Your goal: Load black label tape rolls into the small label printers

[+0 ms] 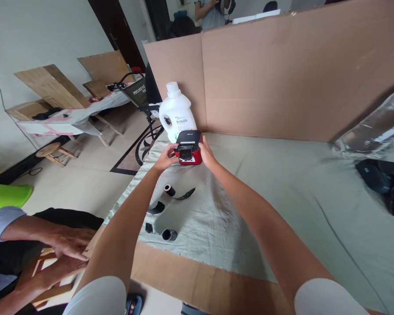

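A small red and black label printer (189, 148) stands on the cloth-covered table, in front of a white detergent bottle (177, 114). My left hand (166, 157) grips its left side, and my right hand (206, 153) is pressed to its right side. A dark flap or strip juts from the printer's front. Closer to me on the cloth lie a black roll (169, 190) with a loose black strip (186, 194), a curved black piece (156, 208), a small black scrap (149, 228) and a second dark roll (169, 235).
A tall cardboard panel (265, 78) closes off the table's back. On the right are a clear plastic-wrapped package (377, 122) and a black object (382, 181). Another person's hands (70, 245) rest by the table's left edge. A low side table (72, 122) stands at the far left.
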Demonstrator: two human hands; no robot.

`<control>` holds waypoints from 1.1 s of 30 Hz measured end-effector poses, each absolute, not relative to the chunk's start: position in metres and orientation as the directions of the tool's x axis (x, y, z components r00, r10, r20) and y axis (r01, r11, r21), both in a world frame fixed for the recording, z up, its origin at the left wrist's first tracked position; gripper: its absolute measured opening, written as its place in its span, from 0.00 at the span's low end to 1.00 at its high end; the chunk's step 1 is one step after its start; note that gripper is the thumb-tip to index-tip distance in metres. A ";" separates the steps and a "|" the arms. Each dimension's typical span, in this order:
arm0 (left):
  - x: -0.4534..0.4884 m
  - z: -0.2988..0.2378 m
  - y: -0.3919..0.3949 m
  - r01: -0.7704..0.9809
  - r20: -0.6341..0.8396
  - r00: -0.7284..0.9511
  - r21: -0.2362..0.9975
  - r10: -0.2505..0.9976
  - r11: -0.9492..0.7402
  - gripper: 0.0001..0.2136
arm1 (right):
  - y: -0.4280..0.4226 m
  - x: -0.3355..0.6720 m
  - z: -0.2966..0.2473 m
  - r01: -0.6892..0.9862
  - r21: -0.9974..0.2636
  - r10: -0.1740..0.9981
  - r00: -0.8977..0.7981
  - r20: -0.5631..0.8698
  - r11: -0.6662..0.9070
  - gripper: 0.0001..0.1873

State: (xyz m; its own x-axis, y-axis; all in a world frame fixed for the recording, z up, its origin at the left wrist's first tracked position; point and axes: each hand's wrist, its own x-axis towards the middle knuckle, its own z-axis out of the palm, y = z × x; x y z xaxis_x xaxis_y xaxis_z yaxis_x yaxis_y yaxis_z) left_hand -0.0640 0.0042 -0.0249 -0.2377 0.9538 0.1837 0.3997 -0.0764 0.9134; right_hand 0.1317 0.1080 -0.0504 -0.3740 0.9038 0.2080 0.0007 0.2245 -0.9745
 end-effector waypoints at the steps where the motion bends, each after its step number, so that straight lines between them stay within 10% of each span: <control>1: -0.068 -0.018 0.000 0.454 0.181 -0.220 0.889 0.959 -0.064 0.38 | 0.106 0.150 -0.051 -0.015 -0.981 0.922 -0.339 0.186 0.192 0.43; 4: -0.065 0.010 -0.036 0.666 0.273 -0.187 0.742 0.944 -0.082 0.34 | 0.102 0.250 -0.057 0.022 -0.974 0.956 -0.200 0.216 0.225 0.39; 8: 0.015 0.018 -0.134 0.869 0.461 -0.071 0.463 0.884 -0.172 0.26 | 0.094 0.463 -0.064 0.530 -0.776 0.913 0.006 0.407 0.342 0.36; 12: 0.150 -0.023 -0.234 0.927 0.250 0.221 0.245 0.943 -0.282 0.24 | 0.076 0.648 -0.047 0.906 -0.422 0.824 0.266 0.500 -0.037 0.45; 15: 0.219 -0.051 -0.265 0.930 0.134 0.332 0.116 0.934 -0.348 0.25 | 0.075 0.709 -0.033 0.892 -0.346 0.835 0.414 0.363 -0.291 0.49; 23: 0.248 -0.059 -0.271 0.893 0.051 0.444 0.050 0.895 -0.446 0.31 | 0.107 0.714 -0.021 0.860 -0.351 0.904 0.421 0.080 -0.370 0.57; 33: 0.252 -0.063 -0.278 0.912 0.030 0.395 0.107 0.918 -0.396 0.28 | 0.039 0.605 -0.002 0.810 -0.507 0.890 0.425 0.163 -0.294 0.55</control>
State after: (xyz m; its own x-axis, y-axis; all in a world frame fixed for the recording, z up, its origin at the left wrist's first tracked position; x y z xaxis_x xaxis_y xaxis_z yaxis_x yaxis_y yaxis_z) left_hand 0.2522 -0.2776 -0.0630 0.3949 0.9182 0.0297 0.9121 -0.3958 0.1066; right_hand 0.6052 0.0395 -0.0021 0.4255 0.8901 0.1634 0.8104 -0.2943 -0.5066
